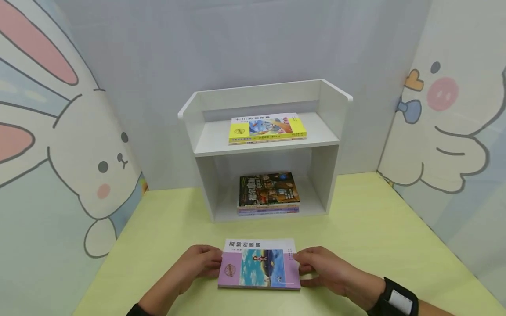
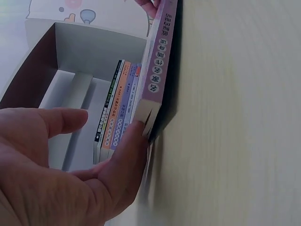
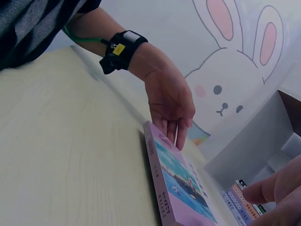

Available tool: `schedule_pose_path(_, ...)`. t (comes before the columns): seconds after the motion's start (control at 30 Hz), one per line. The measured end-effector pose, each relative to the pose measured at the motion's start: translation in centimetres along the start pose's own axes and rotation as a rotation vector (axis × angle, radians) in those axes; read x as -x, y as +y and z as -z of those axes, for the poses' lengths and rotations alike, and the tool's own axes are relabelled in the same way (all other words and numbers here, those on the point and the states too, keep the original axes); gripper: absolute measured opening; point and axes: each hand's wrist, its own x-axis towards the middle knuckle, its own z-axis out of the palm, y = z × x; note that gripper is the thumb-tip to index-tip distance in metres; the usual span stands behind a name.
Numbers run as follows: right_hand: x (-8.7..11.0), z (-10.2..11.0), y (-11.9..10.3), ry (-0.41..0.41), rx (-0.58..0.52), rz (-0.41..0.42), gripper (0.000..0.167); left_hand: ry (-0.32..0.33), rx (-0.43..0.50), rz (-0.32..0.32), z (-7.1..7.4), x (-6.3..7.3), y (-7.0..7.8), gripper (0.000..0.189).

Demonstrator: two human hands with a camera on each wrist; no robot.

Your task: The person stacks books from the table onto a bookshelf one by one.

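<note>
A pink-and-purple paperback book (image 1: 262,267) lies cover up near the front of the table, with a picture of sea and sky on it. My left hand (image 1: 199,265) is at its left edge. In the left wrist view the fingers (image 2: 127,165) reach the book's end while the thumb stands raised, away from the cover. At the opposite edge is my right hand (image 1: 326,270), its thumb side overlapping the cover's border. The right wrist view catches only that hand's thumb (image 3: 263,188) and part of a finger, beside the book (image 3: 181,176). The right fingertips are partly hidden.
Behind the book stands a white two-level shelf (image 1: 266,149). Yellow-covered books (image 1: 266,127) lie on its upper level; a stack topped by a dark book (image 1: 269,189) lies on the lower. Rabbit and bird pictures decorate the side panels, and a grey curtain (image 1: 253,44) hangs behind.
</note>
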Motion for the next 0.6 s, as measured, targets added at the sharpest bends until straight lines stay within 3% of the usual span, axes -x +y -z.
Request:
schedule_pose_path(0.1,0.1,-0.3,0.0,0.091,-0.024,0.025,0.048,-0.019,0.058,0.008,-0.3,0.2,-0.1,0.043)
schedule_pose_path(0.23,0.3,-0.1,0.2,0.132,-0.029,0.073,0.046,-0.016,0.087,-0.006,-0.8,0.6,-0.2,0.048)
schedule_pose_path(0.43,-0.2,0.7,0.8,0.148,-0.059,0.107,0.049,-0.032,0.052,-0.051,-1.4,0.5,-0.7,0.050)
schedule_pose_path(0.6,-0.5,1.6,1.4,0.080,-0.055,0.142,0.052,-0.058,0.030,-0.068,-1.9,0.1,-1.2,0.051)
